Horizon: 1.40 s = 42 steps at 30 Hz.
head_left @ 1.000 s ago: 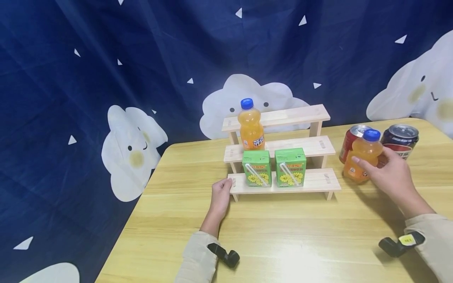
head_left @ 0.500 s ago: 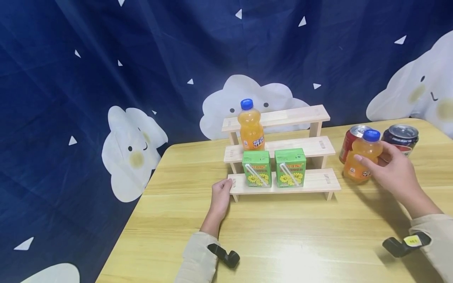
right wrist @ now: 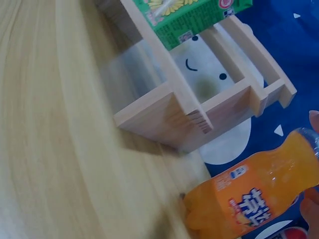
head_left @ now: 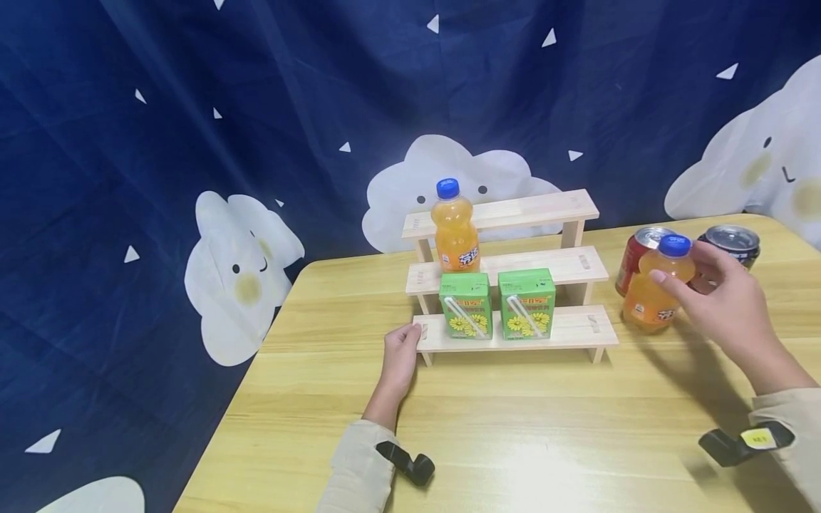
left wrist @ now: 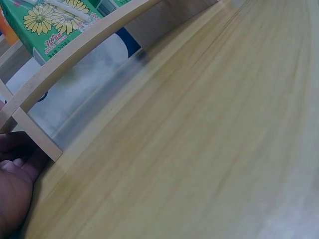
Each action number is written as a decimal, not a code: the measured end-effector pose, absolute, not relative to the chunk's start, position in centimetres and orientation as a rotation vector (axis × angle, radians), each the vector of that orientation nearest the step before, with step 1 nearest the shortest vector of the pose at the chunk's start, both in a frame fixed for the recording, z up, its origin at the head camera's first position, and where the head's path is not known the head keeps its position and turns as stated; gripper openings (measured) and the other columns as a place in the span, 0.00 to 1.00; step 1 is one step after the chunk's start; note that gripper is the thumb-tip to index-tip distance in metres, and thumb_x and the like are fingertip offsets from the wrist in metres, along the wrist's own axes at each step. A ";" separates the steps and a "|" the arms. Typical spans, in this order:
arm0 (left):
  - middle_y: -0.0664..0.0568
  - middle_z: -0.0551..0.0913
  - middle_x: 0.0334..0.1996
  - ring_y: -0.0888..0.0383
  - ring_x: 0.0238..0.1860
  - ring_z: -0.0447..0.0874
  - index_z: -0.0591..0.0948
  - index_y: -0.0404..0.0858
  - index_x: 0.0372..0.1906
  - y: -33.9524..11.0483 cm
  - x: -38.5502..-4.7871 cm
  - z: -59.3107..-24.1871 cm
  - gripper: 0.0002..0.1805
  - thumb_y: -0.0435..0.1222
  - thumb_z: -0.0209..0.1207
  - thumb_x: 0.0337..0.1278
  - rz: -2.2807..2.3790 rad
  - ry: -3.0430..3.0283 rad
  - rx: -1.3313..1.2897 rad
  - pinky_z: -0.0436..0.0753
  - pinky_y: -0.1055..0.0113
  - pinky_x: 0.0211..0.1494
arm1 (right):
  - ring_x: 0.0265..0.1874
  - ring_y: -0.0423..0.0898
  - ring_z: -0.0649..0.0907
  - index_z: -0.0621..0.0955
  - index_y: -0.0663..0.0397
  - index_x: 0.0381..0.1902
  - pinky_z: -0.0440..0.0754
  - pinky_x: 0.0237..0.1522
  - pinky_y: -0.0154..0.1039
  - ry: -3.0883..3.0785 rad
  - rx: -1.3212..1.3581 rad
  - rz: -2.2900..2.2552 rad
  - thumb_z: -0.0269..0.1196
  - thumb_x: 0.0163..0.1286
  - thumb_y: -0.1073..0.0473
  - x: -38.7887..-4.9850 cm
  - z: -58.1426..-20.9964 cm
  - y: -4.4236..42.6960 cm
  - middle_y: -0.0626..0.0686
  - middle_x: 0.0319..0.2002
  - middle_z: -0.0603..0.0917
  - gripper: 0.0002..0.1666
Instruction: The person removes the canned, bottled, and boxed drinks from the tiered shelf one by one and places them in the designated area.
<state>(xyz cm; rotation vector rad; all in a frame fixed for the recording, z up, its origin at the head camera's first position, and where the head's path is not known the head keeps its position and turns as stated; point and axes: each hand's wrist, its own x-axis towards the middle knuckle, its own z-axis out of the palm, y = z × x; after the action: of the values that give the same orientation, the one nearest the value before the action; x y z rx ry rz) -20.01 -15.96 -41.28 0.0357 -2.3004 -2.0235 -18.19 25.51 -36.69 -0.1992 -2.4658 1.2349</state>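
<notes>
My left hand [head_left: 400, 356] grips the left end of the lowest step of a three-tier wooden shelf [head_left: 545, 267]; in the left wrist view its curled fingers sit behind the leg. My right hand [head_left: 734, 310] is spread loosely at the right side of an orange soda bottle [head_left: 654, 296] with a blue cap, standing upright on the table. The thumb overlaps the bottle in the head view; any contact is unclear. Another orange soda bottle [head_left: 456, 231] stands on the middle step. Two green juice boxes [head_left: 466, 308] stand on the lowest step.
Behind the right-hand bottle stands a red can [head_left: 631, 260]. A dark blue can [head_left: 734, 242], partly hidden by the right hand, is beside it. The wooden table [head_left: 513, 420] reaches back to a blue curtain [head_left: 308, 85] printed with clouds.
My right hand has drawn slightly to the right and its thumb has shifted up along the bottle. That bottle has stayed in place. The left hand and shelf have not moved.
</notes>
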 end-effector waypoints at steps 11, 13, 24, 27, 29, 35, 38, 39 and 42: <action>0.46 0.83 0.34 0.63 0.36 0.77 0.79 0.24 0.31 -15.8 -19.9 -41.1 0.16 0.32 0.48 0.66 -2.012 -2.305 0.045 0.78 0.70 0.44 | 0.50 0.24 0.71 0.62 0.51 0.70 0.65 0.48 0.11 -2.301 -0.135 1.280 0.65 0.62 0.52 -17.9 -34.2 25.2 0.46 0.60 0.71 0.41; 0.47 0.83 0.33 0.63 0.36 0.76 0.80 0.25 0.30 -15.8 -19.9 -41.1 0.16 0.32 0.48 0.66 -2.008 -2.309 0.043 0.78 0.70 0.43 | 0.49 0.23 0.72 0.64 0.51 0.69 0.66 0.48 0.12 -2.258 -0.128 1.304 0.65 0.61 0.54 -17.9 -33.6 25.1 0.40 0.56 0.72 0.40; 0.48 0.82 0.32 0.63 0.35 0.76 0.79 0.26 0.29 -15.9 -19.8 -41.0 0.16 0.32 0.47 0.66 -1.988 -2.314 0.019 0.77 0.70 0.43 | 0.56 0.30 0.72 0.65 0.47 0.68 0.66 0.53 0.16 -2.186 -0.024 1.456 0.66 0.60 0.59 -18.5 -30.8 22.9 0.40 0.56 0.73 0.39; 0.52 0.80 0.27 0.63 0.33 0.74 0.76 0.30 0.22 -15.8 -19.9 -41.0 0.17 0.32 0.47 0.66 -1.989 -2.317 0.026 0.76 0.70 0.41 | 0.58 0.32 0.72 0.65 0.49 0.68 0.67 0.53 0.17 -2.187 -0.002 1.486 0.66 0.60 0.60 -18.8 -30.5 22.3 0.41 0.57 0.72 0.39; 0.53 0.79 0.26 0.63 0.32 0.74 0.75 0.33 0.21 -15.8 -19.9 -41.0 0.17 0.32 0.47 0.66 -1.994 -2.317 0.030 0.76 0.70 0.41 | 0.61 0.34 0.71 0.64 0.49 0.69 0.66 0.54 0.18 -2.215 0.004 1.487 0.66 0.61 0.59 -18.9 -30.4 22.0 0.42 0.59 0.72 0.40; 0.49 0.81 0.32 0.62 0.36 0.75 0.78 0.29 0.26 -15.9 -19.9 -41.1 0.16 0.33 0.46 0.67 -1.993 -2.336 0.018 0.76 0.70 0.45 | 0.64 0.39 0.69 0.61 0.45 0.70 0.65 0.55 0.17 -2.306 0.010 1.434 0.64 0.63 0.52 -19.3 -30.2 21.0 0.46 0.66 0.69 0.41; 0.46 0.81 0.33 0.62 0.37 0.74 0.78 0.25 0.28 -15.9 -19.9 -41.0 0.17 0.33 0.46 0.67 -1.991 -2.344 0.010 0.76 0.69 0.47 | 0.63 0.38 0.70 0.62 0.46 0.70 0.66 0.54 0.17 -2.297 0.032 1.455 0.64 0.62 0.52 -19.7 -29.9 20.2 0.47 0.65 0.70 0.40; 0.46 0.82 0.34 0.62 0.38 0.74 0.79 0.25 0.30 -16.0 -19.9 -41.1 0.17 0.33 0.46 0.67 -1.996 -2.338 0.013 0.75 0.69 0.47 | 0.63 0.38 0.70 0.62 0.46 0.70 0.66 0.54 0.17 -2.294 0.040 1.467 0.64 0.62 0.52 -19.8 -29.9 20.0 0.47 0.65 0.70 0.40; 0.47 0.82 0.33 0.62 0.37 0.75 0.79 0.27 0.30 -15.9 -19.9 -41.1 0.16 0.33 0.46 0.67 -2.005 -2.327 0.023 0.75 0.69 0.46 | 0.62 0.37 0.71 0.62 0.47 0.70 0.67 0.54 0.17 -2.295 0.068 1.499 0.64 0.63 0.52 -20.0 -29.6 19.3 0.48 0.65 0.71 0.40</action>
<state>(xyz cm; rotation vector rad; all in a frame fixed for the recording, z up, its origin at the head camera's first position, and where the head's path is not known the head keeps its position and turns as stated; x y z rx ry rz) -19.91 -15.95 -41.06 0.0232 -2.3266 -2.0052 -20.01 19.32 -29.62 0.0684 -2.2954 1.4993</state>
